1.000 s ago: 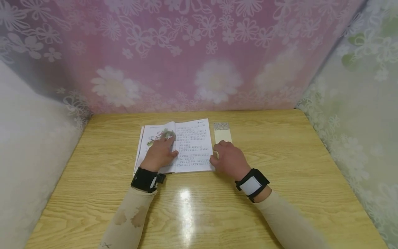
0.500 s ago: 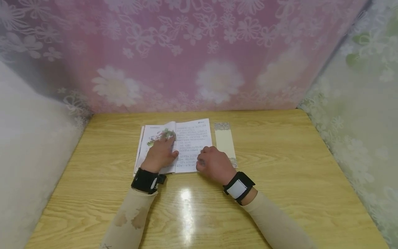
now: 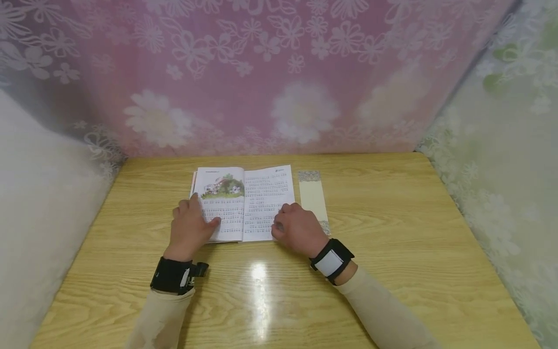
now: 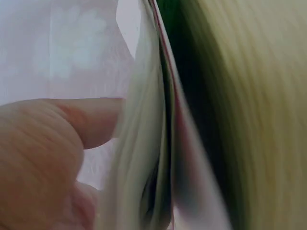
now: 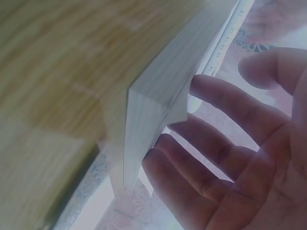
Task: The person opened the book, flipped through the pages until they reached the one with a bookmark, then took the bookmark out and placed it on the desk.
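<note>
An open book lies on the table, a colour picture at the top of its left page and printed text on both pages. My left hand rests along the book's left edge with the fingers spread and the thumb over the left page. The left wrist view shows the page edges close up beside that hand. My right hand rests on the lower right page, fingers loosely bent. In the right wrist view its fingertips touch the book near a lifted page corner.
A cream paper strip with grey patterned ends, like a bookmark, lies right of the book, its lower part partly behind my right hand. The wooden table meets a pink floral backdrop at its far edge.
My right hand moved left from beside the strip onto the right page, then stayed. My left hand slid left and toward me, off the picture to the book's left edge. The left page lies flatter.
</note>
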{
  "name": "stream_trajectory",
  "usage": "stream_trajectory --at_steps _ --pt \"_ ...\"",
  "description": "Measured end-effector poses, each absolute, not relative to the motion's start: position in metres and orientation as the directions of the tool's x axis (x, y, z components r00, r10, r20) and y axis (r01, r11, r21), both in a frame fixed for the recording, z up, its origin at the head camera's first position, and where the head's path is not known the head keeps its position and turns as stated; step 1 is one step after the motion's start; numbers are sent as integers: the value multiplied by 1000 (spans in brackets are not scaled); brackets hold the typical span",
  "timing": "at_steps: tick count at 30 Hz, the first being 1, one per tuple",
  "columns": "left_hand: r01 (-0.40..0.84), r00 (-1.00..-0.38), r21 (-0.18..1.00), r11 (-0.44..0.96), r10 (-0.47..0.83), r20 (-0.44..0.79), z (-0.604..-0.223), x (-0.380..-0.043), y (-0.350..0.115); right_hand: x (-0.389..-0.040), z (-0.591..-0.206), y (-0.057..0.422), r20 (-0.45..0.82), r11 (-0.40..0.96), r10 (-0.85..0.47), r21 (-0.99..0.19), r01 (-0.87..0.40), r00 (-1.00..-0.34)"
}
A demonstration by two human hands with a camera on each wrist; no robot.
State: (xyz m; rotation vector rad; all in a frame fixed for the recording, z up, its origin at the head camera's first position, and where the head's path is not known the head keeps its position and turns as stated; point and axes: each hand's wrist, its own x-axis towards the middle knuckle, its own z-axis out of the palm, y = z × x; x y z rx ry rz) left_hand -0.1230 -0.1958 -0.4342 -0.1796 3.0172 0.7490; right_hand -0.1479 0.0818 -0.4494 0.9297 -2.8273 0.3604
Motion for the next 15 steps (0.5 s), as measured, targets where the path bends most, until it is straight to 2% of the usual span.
stream_trajectory --at_steps 4,8,15 --pt "-265 -962 449 853 -204 -180 -431 -106 -214 -147 -447 81 201 780 -562 -192 -595 -802" --pt "-340 -928 467 816 -212 -305 -427 -95 -224 -147 -447 81 216 771 -568 -198 -605 -794" --pt "-391 -904 522 758 -210 -372 -435 -92 -225 -147 -451 83 221 769 -576 -180 -614 -787"
